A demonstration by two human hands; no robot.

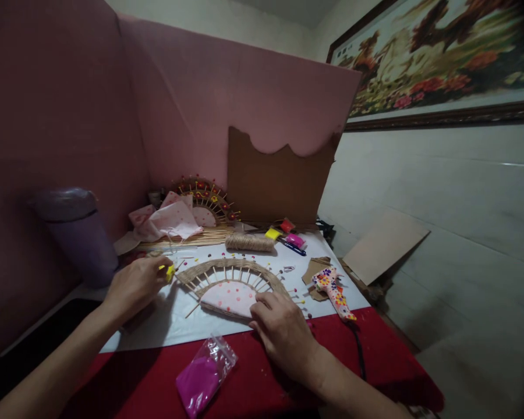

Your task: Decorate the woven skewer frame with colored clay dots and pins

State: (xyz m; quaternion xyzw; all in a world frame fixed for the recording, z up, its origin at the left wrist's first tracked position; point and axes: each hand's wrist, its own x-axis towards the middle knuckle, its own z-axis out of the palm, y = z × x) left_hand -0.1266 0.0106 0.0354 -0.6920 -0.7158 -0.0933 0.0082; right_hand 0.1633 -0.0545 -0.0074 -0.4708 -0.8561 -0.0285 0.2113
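A half-round craft piece [232,284] lies on the white sheet [170,326]: a twine-wrapped arch, thin wooden sticks like spokes, and a pink dotted fabric centre. My right hand [283,333] rests on its near right edge, fingers curled and pressed on the fabric. My left hand [136,284] sits at the piece's left end, fingers pinched on a small yellow bit [170,272] at a stick tip. Coloured beads dot the sheet around the arch.
A flower-patterned glue gun [334,293] lies to the right, its cord trailing over the red cloth [262,384]. A bag of magenta clay [204,376] lies near me. Behind are a twine spool [250,242], clay pieces, a finished fan [205,202], pink fabric, a purple cup [76,233], pink cardboard walls.
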